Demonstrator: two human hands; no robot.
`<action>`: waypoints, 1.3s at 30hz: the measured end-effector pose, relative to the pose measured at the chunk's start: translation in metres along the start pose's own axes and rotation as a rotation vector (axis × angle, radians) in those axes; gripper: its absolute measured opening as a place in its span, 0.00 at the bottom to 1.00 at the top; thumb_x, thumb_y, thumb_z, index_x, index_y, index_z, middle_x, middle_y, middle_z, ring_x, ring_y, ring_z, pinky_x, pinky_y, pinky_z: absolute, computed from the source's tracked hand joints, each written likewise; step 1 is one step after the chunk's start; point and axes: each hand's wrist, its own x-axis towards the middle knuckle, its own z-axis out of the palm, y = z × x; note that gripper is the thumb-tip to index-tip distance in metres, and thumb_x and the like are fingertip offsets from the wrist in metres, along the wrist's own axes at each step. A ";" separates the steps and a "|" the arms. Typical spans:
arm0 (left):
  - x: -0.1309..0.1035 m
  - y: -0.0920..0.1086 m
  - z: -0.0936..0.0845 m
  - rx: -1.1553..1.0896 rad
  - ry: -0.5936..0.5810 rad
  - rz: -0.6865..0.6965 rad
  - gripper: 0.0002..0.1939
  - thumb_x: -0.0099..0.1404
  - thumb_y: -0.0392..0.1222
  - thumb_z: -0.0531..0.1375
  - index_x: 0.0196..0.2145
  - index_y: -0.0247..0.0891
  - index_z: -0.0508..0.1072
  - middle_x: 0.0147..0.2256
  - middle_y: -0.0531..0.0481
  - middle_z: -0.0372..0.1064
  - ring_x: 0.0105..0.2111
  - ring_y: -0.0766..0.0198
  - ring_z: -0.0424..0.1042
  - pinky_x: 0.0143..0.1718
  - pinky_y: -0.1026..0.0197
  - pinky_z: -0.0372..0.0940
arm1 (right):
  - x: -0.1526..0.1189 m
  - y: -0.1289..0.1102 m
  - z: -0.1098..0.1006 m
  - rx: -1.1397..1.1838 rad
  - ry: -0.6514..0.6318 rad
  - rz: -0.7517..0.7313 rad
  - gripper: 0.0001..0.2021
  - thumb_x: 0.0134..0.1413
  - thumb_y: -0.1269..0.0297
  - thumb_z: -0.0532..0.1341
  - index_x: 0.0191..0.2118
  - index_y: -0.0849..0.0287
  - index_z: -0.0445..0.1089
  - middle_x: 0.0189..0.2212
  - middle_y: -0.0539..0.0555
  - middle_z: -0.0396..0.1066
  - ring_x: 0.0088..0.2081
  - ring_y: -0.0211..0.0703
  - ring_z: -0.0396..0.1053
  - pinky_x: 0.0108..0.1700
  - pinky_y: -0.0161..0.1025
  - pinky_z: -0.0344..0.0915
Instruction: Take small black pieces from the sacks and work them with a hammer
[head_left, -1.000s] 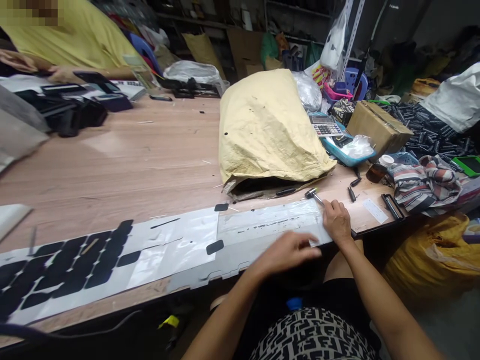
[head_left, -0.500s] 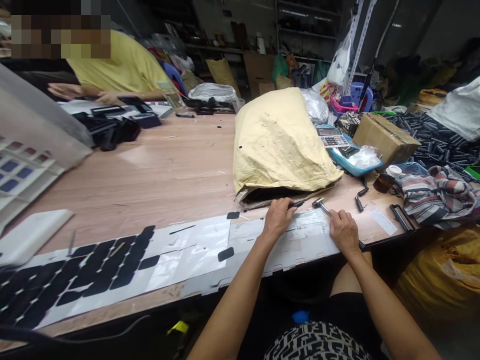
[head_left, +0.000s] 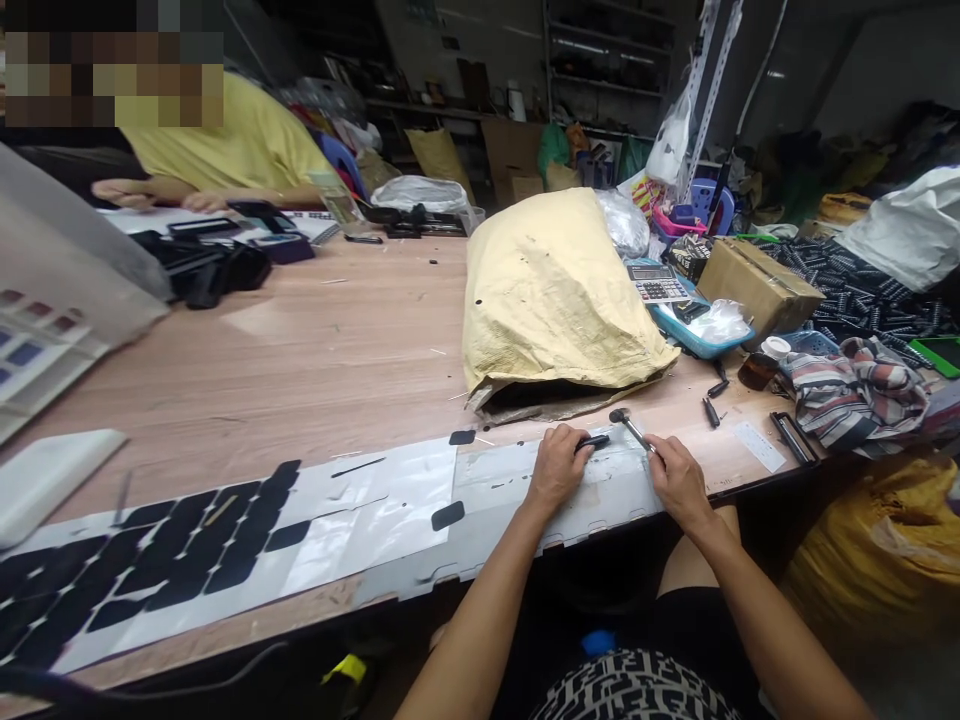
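My left hand [head_left: 559,466] is closed on a small black part [head_left: 597,441] whose end sticks out to the right of the fingers. My right hand [head_left: 677,480] grips the handle of a small hammer [head_left: 630,428], its head raised close to the black part. Both hands are over a grey sheet [head_left: 517,500] along the table's front edge. Just behind them lies a large yellow sack [head_left: 555,290], its dark open mouth facing me. On a white sheet [head_left: 360,520] to the left lie rows of black rounded pieces [head_left: 176,545].
A blue basket [head_left: 709,345] holding a calculator [head_left: 658,283], a cardboard box [head_left: 761,285], a brown bottle [head_left: 759,370] and a striped cloth [head_left: 855,400] stand right. Across the table at left, a person in a yellow shirt [head_left: 255,140] has both hands near black items.
The hammer and my right hand have shifted slightly left, and more of the black part shows at my left fingers. The whole view has shifted a little.
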 end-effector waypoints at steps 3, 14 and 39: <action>0.000 -0.002 0.003 0.019 0.007 -0.021 0.08 0.68 0.39 0.58 0.43 0.41 0.76 0.40 0.45 0.69 0.44 0.53 0.64 0.48 0.52 0.63 | -0.010 -0.016 -0.003 0.178 -0.045 0.005 0.16 0.65 0.66 0.54 0.53 0.55 0.73 0.43 0.55 0.75 0.46 0.44 0.73 0.50 0.40 0.68; 0.002 0.000 0.006 -0.003 0.036 -0.030 0.09 0.69 0.37 0.58 0.42 0.43 0.79 0.37 0.47 0.68 0.42 0.55 0.65 0.49 0.53 0.63 | -0.013 -0.036 -0.004 0.338 -0.110 0.042 0.15 0.65 0.64 0.54 0.52 0.56 0.74 0.44 0.56 0.76 0.47 0.46 0.73 0.52 0.43 0.70; -0.021 0.027 -0.013 -0.263 0.078 -0.037 0.10 0.73 0.40 0.51 0.45 0.40 0.71 0.41 0.46 0.72 0.42 0.58 0.69 0.47 0.55 0.65 | 0.036 0.023 0.016 -0.519 0.083 -0.206 0.15 0.67 0.68 0.53 0.53 0.57 0.72 0.36 0.56 0.68 0.40 0.47 0.62 0.41 0.39 0.56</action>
